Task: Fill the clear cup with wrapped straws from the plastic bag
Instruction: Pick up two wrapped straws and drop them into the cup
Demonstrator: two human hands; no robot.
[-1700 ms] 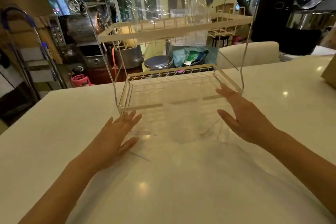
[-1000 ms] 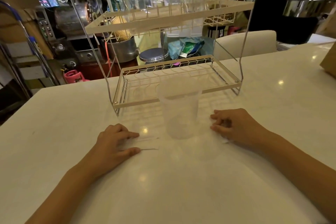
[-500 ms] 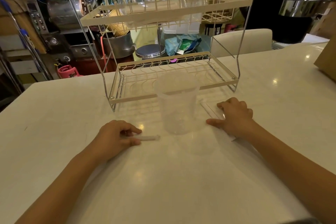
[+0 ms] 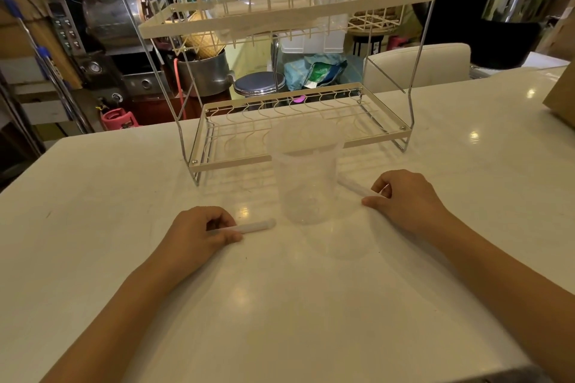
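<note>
**Two straws pinched, cup between the hands**

The clear plastic cup (image 4: 306,177) stands upright on the white tabletop (image 4: 280,305), empty as far as can be seen. A white wrapped straw (image 4: 253,226) is pinched by the left hand (image 4: 199,235), long axis roughly level, free end pointing right toward the cup base. A second white wrapped straw (image 4: 354,186) is pinched by the right hand (image 4: 407,200), angled up-left toward the cup wall. Both hands are judged about equally near.
</note>
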